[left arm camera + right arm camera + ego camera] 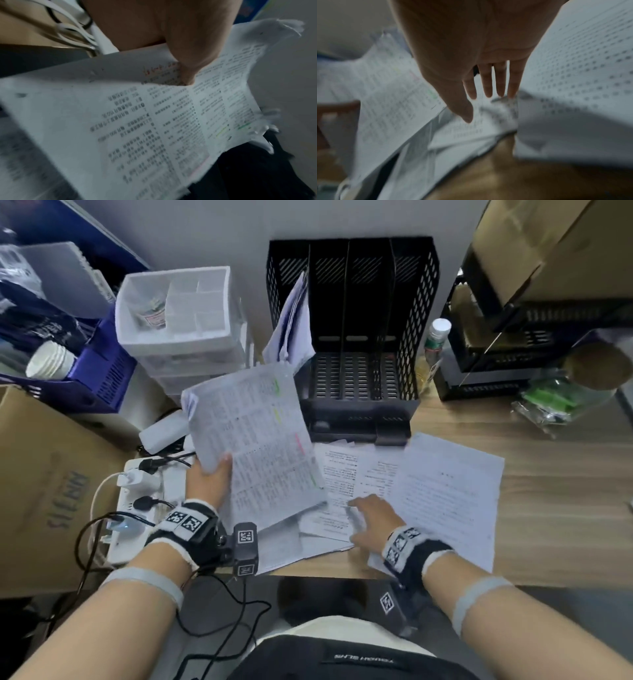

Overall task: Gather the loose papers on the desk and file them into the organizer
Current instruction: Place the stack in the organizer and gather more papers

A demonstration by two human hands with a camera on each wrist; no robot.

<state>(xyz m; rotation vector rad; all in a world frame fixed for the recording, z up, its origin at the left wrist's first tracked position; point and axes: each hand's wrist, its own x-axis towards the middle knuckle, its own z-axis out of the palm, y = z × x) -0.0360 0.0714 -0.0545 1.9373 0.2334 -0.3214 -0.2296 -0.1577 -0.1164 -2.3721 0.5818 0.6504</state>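
My left hand (209, 474) grips a printed sheet with coloured highlights (253, 443) (154, 121) by its left edge, thumb (187, 67) on top, and holds it tilted above the desk. My right hand (368, 517) (486, 86) hovers with straight fingers over loose printed papers (337, 484) (467, 129) lying in the middle of the desk. Another large sheet (445, 498) (573, 83) lies to its right. The black mesh organizer (352, 337) stands at the back with several papers (291, 330) leaning in its leftmost slot.
A white power strip (144, 501) with plugs and cables sits left of the papers, beside a cardboard box (44, 484). White drawer trays (178, 313) stand left of the organizer. A bottle (435, 344) and black crates (513, 347) stand to its right.
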